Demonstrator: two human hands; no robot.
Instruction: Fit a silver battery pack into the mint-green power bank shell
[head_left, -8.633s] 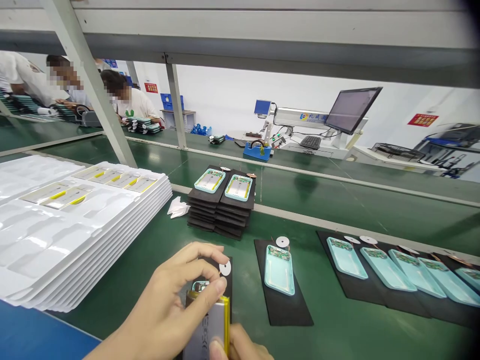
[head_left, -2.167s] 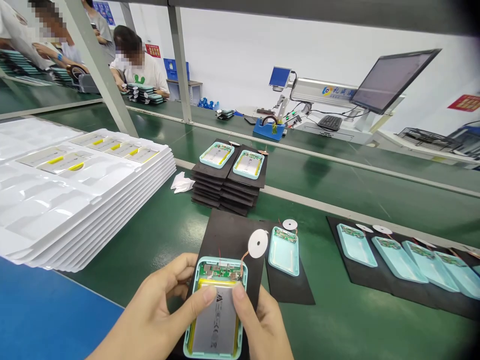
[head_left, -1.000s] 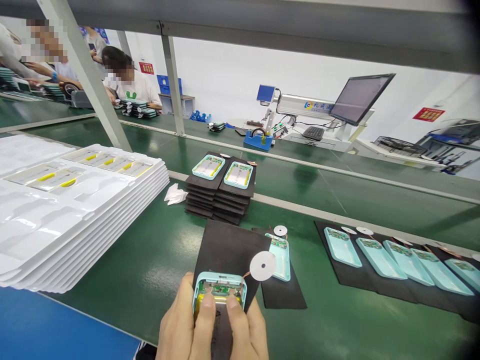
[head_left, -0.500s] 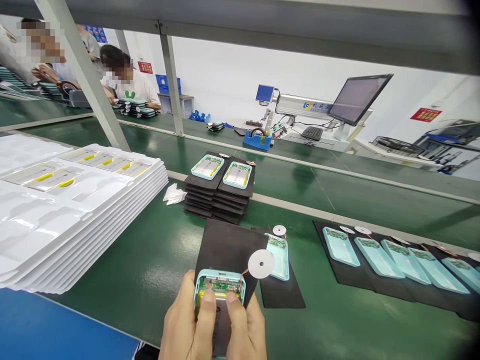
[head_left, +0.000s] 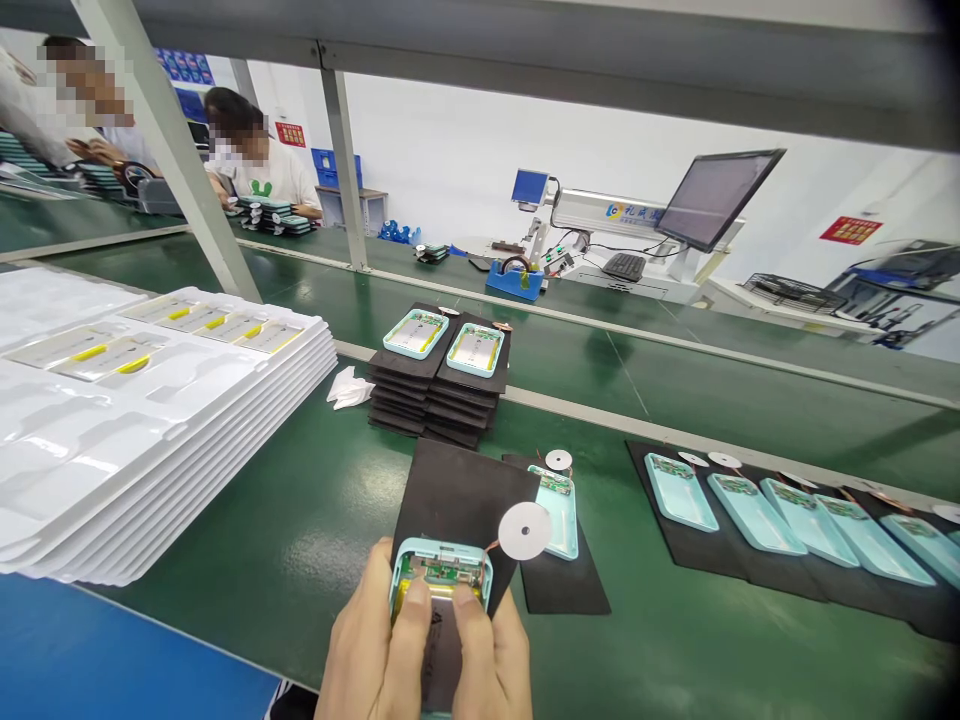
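Observation:
Both hands grip a light blue case [head_left: 442, 549] from its two sides at the bottom centre. My left hand [head_left: 373, 640] is closed on its left edge, and my right hand [head_left: 491, 650] on its right edge. Both thumbs press on the silver battery [head_left: 444, 640] with yellow tape that lies inside, just below a green circuit board [head_left: 442, 572]. Under the case is a black foam sheet [head_left: 457, 490]. A white round coil [head_left: 524, 531] hangs by thin wires off the case's upper right corner.
Stacked white trays [head_left: 247, 400] with batteries stand at left. Black sheets with two filled cases [head_left: 475, 350] are piled ahead. Another case [head_left: 562, 515] lies right, before a row of cases [head_left: 757, 515]. People work behind a slanted metal post [head_left: 172, 150].
Both thumbs remain on the battery, and the case and coil have shifted very slightly. In the background, a person's head has moved a little to the right.

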